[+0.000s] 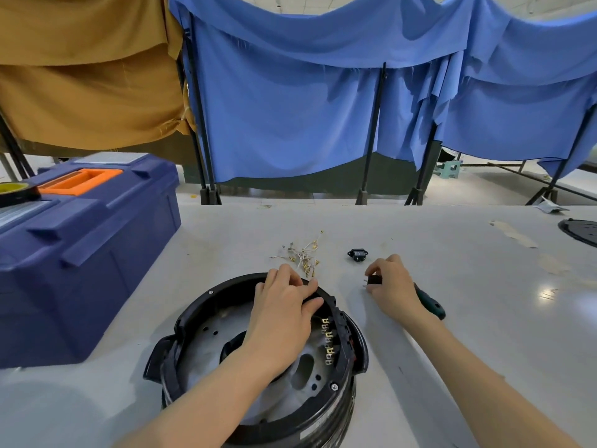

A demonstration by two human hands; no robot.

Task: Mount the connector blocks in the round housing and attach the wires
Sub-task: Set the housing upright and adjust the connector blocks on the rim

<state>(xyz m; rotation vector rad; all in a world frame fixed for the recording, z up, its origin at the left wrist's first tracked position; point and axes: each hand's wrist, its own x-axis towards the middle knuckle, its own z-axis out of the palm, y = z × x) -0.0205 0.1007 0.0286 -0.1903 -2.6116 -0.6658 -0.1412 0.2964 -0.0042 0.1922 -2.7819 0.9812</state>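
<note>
The round housing (190, 315) is gripped at its rim by the left hand (281, 312); right of it, a connector block (374, 280) is pinched by the right hand (394, 286).

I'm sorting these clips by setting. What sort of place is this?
Probably a workshop assembly bench in a hall screened off with cloth: a table with a toolbox and screwdriver, a round housing with loose wires beside it, and blue sheets hung behind.

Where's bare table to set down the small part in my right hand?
Bare table lies right of the right hand holding the part, short of the tape strips, and between toolbox and housing. Crowded ahead: wires, socket; screwdriver by the wrist.
</note>
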